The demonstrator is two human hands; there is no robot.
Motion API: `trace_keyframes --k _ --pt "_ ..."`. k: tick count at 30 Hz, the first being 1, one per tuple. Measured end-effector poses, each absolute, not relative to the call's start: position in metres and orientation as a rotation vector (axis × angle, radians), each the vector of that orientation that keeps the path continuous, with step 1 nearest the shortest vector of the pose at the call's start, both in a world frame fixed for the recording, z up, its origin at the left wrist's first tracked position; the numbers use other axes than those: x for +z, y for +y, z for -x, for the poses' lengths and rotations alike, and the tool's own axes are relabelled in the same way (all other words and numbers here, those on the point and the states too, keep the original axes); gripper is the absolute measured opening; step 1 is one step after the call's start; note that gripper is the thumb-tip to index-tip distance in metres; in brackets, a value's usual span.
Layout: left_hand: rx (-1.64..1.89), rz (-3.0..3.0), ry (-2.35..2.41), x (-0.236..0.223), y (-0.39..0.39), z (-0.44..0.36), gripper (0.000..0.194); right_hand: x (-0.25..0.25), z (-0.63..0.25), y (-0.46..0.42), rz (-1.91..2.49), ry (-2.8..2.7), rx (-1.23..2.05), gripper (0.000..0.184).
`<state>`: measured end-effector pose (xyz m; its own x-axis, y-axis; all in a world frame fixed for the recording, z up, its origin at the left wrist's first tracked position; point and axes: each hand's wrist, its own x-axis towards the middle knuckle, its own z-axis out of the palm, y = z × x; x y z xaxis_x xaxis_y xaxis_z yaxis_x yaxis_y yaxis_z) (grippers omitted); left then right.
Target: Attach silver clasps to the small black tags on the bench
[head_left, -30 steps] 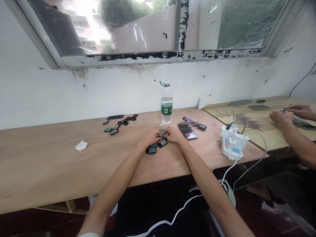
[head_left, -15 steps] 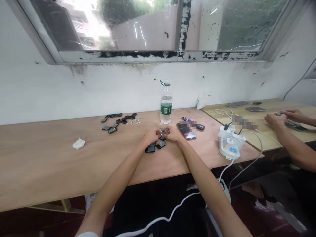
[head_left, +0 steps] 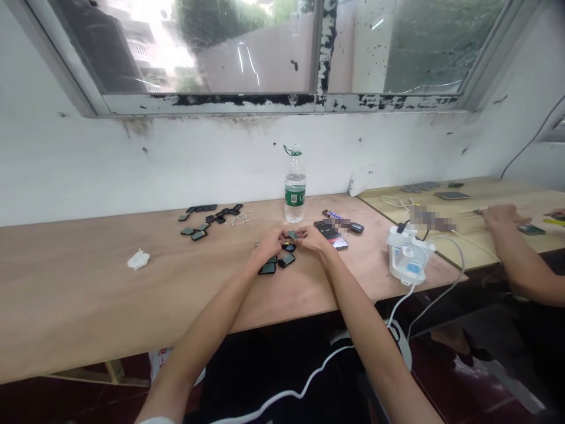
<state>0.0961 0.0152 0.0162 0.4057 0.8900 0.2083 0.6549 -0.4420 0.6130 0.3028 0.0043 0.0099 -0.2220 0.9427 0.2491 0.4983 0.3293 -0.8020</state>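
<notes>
Table edge, six o'clock: The wooden table (head_left: pixel 198 282) carries several dark-framed pieces (head_left: pixel 267 269) at seven o'clock, just under the working hands.
Nine o'clock: A crumpled white tissue (head_left: pixel 138 259) lies well apart from the hands.
Three o'clock: A white power strip (head_left: pixel 406 259) sits near the table's right end, cords plugged in.
Clock centre: The right hand (head_left: pixel 312 240) has its grip closed on a green-faced piece (head_left: pixel 292 234) above the table; the left hand (head_left: pixel 270 244) meets its other edge, whether gripping cannot be told. The piece shows more openly than a second ago, when fingers mostly covered it.
Two o'clock: A phone (head_left: pixel 325 228) rests near the right hand.
Ten o'clock: More dark pieces (head_left: pixel 216 218) lie scattered.
Twelve o'clock: A water bottle (head_left: pixel 295 197) stands upright.
Far three o'clock: A co-worker's hand (head_left: pixel 503 217), earlier raised beside the other, now reaches lower.
</notes>
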Motion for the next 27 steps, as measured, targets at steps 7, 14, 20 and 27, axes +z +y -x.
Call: trace_keyframes --k 7,14,20,27 --pt "0.899 -2.092 1.450 0.019 0.028 -0.084 0.023 0.014 -0.305 0.001 1.357 -1.823 0.854 0.011" --pt "0.795 -2.165 1.618 0.011 0.048 -0.070 0.013 0.011 -0.302 0.007 1.349 -1.793 0.870 0.026" --pt "0.752 -2.215 1.620 0.005 0.053 -0.069 0.012 0.016 -0.300 -0.001 1.305 -1.769 0.907 0.028" --pt "0.604 -2.410 1.215 0.019 0.038 -0.076 0.023 0.023 -0.299 -0.004 1.240 -1.746 0.857 0.034"
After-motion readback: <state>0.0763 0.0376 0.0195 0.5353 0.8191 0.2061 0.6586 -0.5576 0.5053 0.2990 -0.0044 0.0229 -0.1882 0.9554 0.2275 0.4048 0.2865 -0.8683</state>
